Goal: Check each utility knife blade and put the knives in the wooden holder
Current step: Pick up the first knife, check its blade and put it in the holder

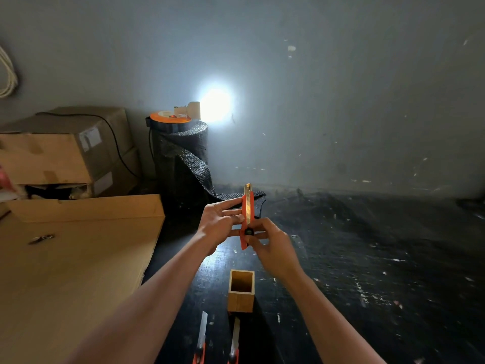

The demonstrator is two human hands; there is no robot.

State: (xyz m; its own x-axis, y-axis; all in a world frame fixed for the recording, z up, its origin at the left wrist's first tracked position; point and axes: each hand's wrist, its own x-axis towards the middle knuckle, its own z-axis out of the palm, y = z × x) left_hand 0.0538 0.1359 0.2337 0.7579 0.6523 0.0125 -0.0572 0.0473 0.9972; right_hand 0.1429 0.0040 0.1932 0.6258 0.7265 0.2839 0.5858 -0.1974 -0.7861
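Gripping one orange knife (247,214), both hands (221,224) over scuffed black floor (367,245), grey wall (341,88) behind.

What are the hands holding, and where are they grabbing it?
Both hold one orange utility knife. The left hand pinches the handle's middle; the right hand grips its lower end by the black knob.

Orange knife (247,216) upright (blade out); holder (241,290) empty.
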